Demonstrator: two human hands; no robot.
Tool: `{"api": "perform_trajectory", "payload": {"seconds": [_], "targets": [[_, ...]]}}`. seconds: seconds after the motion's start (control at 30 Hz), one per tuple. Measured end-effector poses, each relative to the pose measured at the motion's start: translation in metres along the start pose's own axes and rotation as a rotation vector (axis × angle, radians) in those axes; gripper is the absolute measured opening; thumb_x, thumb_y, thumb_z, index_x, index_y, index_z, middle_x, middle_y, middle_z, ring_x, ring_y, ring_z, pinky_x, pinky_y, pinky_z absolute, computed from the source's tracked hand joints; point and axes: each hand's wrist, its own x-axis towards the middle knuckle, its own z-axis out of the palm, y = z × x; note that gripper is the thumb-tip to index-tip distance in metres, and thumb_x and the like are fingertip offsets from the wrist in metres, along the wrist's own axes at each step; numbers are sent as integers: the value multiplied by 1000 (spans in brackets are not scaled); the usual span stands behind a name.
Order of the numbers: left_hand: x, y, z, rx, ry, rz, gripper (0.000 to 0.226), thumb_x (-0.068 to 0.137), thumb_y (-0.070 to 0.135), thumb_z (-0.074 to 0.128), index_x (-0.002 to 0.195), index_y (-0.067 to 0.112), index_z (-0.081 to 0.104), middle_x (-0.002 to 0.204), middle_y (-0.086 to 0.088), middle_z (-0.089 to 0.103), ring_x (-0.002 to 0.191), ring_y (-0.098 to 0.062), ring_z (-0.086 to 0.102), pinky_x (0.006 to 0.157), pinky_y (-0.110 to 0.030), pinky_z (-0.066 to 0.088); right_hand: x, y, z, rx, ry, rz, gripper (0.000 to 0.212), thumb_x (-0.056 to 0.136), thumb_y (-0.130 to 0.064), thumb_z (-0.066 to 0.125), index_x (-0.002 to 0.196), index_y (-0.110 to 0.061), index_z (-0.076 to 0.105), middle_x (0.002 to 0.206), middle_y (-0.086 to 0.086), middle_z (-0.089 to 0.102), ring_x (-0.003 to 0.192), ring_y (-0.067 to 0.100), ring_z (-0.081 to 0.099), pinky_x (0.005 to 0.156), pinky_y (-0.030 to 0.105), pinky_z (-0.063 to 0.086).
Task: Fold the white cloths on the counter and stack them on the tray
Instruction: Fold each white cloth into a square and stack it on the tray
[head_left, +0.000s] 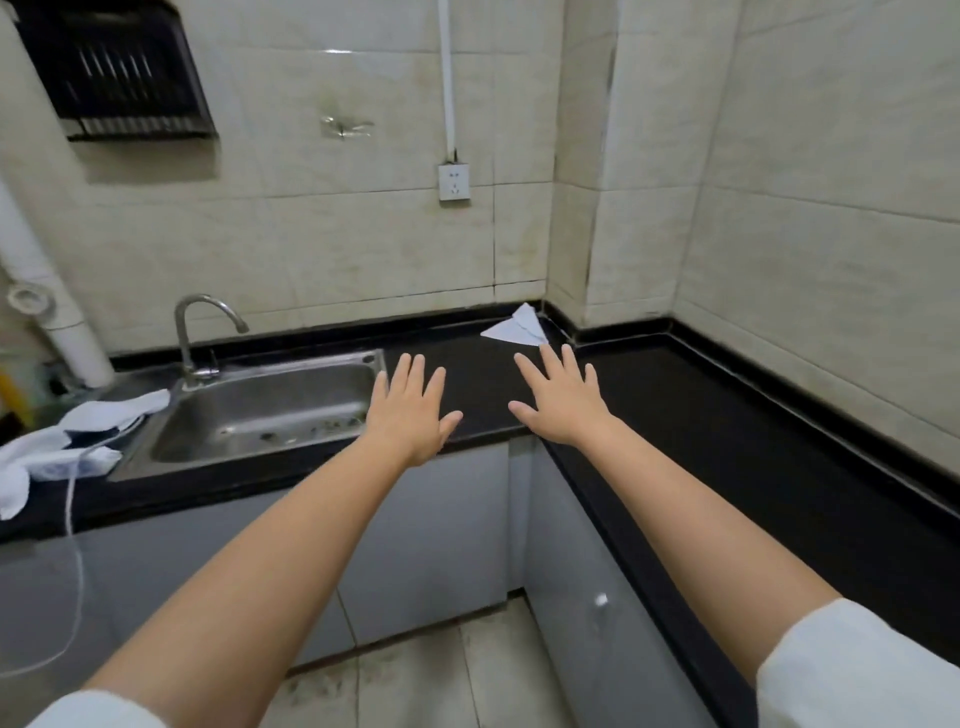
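The black bench (727, 415) runs in an L under and beyond both hands. The steel sink (260, 410) is sunk into it just left of the left hand (410, 410), with the tap (202, 332) at its far left corner. The white cloths (57, 447) lie crumpled on the bench well to the left of the left hand, past the sink. Both hands are stretched forward, palms down, fingers straight and spread, holding nothing; the right hand (563, 402) is beside the left, apart from it. A folded white paper (517, 327) lies just beyond the right hand, in the corner.
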Motion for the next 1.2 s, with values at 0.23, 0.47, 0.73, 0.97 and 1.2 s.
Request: {"api": "perform_trajectory", "payload": {"seconds": [0.23,0.47,0.73,0.97,1.2], "targets": [[153,-41,13,11,-26,20,64,98,48,23,149,16,3,157,-12,-5,144,-26,-11,117,-45,0,163,11,18,-2,-48,-9,64,95,-47,33,147,-26,3,157,10,-8,143,33,-13,115,53,2],[316,-59,75,-12,-98,77,63,98,48,21,149,17,0,157,-11,-10,144,-26,-14,117,-46,-1,302,63,81,-11,-149,108,64,96,-47,33,147,-28,0,156,9,-11,142,33,-15,115,52,1],[510,-44,158,-86,-200,227,63,99,47,23,149,17,1,157,-12,-8,144,-26,-12,117,-45,-2,458,129,147,-24,-292,290,64,96,-45,34,147,-29,1,157,9,-10,143,32,-14,115,53,2],[602,-3,231,-114,-389,330,63,99,47,23,149,17,-1,156,-12,-12,143,-26,-16,117,-45,-4,534,198,219,-28,-476,408,65,95,-46,35,148,-27,0,156,10,-10,143,33,-13,114,53,1],[643,17,288,-92,-500,306,63,99,46,22,149,17,-4,156,-12,-13,143,-26,-17,117,-44,-5,600,237,274,61,-462,414,55,95,-38,40,143,-20,22,156,11,6,143,32,0,114,54,7]]}}
